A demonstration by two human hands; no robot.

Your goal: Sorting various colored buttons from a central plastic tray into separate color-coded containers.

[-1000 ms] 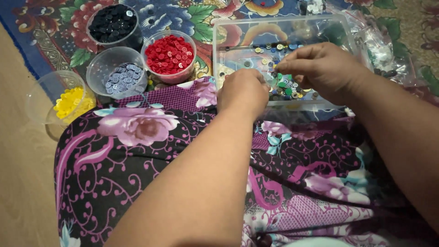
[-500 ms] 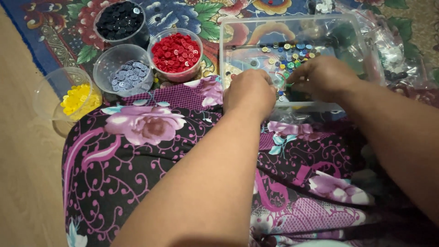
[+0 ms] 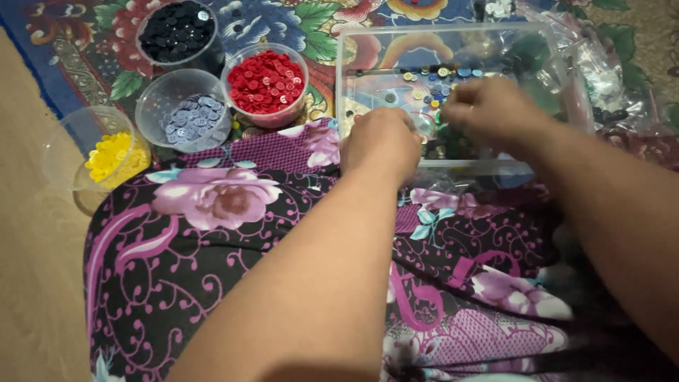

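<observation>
A clear plastic box (image 3: 368, 42) sits on the patterned rug and holds several loose mixed-colour buttons (image 3: 428, 81). My left hand (image 3: 382, 145) rests knuckles-up at the box's near edge, fingers curled down; what it holds is hidden. My right hand (image 3: 491, 113) reaches into the box over the buttons, fingers bunched together and blurred. Left of the box stand round clear cups: red buttons (image 3: 267, 81), black buttons (image 3: 173, 32), grey-blue buttons (image 3: 187, 120) and yellow buttons (image 3: 109, 155).
My lap in floral purple cloth (image 3: 212, 233) fills the foreground. Crumpled clear plastic bags (image 3: 601, 64) lie right of the box. The floral rug (image 3: 297, 21) ends at a tan floor (image 3: 28, 233) on the left.
My right hand has shifted a little deeper into the box over the buttons. My left hand stays at the box's near edge. The view has drifted slightly.
</observation>
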